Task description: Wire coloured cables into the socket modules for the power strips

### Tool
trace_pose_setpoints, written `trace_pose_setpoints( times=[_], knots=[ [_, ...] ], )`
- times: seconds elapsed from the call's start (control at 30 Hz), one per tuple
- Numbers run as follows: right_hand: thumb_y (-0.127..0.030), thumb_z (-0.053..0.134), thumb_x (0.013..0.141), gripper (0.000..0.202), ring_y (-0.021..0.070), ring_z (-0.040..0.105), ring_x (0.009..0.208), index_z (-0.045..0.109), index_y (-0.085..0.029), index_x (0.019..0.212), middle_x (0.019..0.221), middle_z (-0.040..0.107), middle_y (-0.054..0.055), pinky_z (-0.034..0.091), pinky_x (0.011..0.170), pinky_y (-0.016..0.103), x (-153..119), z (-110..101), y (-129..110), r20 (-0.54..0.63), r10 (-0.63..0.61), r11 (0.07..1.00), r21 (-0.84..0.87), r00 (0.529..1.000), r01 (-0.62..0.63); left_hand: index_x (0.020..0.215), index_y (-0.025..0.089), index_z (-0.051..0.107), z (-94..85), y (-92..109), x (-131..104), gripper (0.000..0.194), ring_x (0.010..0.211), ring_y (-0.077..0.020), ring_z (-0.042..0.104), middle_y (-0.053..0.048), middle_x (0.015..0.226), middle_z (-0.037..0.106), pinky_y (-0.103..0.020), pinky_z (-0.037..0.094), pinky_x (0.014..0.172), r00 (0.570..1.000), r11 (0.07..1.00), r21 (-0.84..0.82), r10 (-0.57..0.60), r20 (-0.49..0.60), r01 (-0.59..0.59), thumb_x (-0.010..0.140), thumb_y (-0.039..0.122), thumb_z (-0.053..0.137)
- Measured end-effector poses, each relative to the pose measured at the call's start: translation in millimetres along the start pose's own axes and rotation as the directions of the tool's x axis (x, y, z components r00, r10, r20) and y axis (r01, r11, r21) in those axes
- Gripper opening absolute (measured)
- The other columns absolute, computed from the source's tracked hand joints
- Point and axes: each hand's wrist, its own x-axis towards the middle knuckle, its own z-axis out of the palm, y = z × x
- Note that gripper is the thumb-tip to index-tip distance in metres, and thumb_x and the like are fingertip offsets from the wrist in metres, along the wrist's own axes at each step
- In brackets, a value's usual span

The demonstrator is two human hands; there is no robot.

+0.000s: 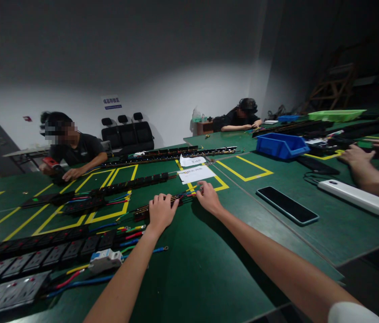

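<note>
My left hand (160, 212) lies over a long, narrow dark strip (142, 209) on the green table, its fingers curled round the strip's edge. Coloured wires (189, 194) in red, blue and green come out of the strip's right end. At those wires, my right hand (208, 197) has its thumb and fingers pinched together. The exact wire between the fingertips is too small to make out. A white paper sheet (196, 174) with print lies just beyond both hands.
Socket strips (14, 287) with thick wires and a small white breaker (105, 261) lie at left. To the right are a phone (286, 205), a white power bank (359, 196) and a blue bin (281, 146). A co-worker's hand (357, 157) rests at far right; two people work across the table.
</note>
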Motion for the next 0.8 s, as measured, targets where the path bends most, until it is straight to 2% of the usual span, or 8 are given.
trace_pose_setpoints(
  times=[0.17, 0.8],
  knots=[
    [-0.019, 0.05, 0.089, 0.035, 0.0193, 0.059, 0.088, 0.058, -0.013, 0.123, 0.102, 0.063, 0.009, 0.043, 0.079, 0.028, -0.1, -0.4, -2.1, 0.037, 0.032, 0.999, -0.024, 0.999, -0.031, 0.112, 0.021, 0.065, -0.9, -0.3, -0.1, 0.046, 0.104, -0.0281, 0.054, -0.013, 0.113, 0.063, -0.04, 0.04, 0.085, 1.0, 1.0, -0.001, 0.017, -0.01, -0.017, 0.101, 0.053, 0.035],
    [-0.02, 0.052, 0.09, 0.033, 0.0191, 0.06, 0.09, 0.063, -0.012, 0.12, 0.104, 0.064, 0.01, 0.043, 0.083, 0.027, 0.9, -1.0, -2.4, 0.046, 0.033, 0.999, -0.026, 0.998, -0.031, 0.11, 0.021, 0.065, -1.8, -0.3, 0.2, 0.046, 0.103, -0.0278, 0.054, -0.012, 0.112, 0.063, -0.039, 0.04, 0.085, 1.0, 1.0, 0.004, 0.021, -0.015, -0.021, 0.101, 0.053, 0.034]
  ],
)
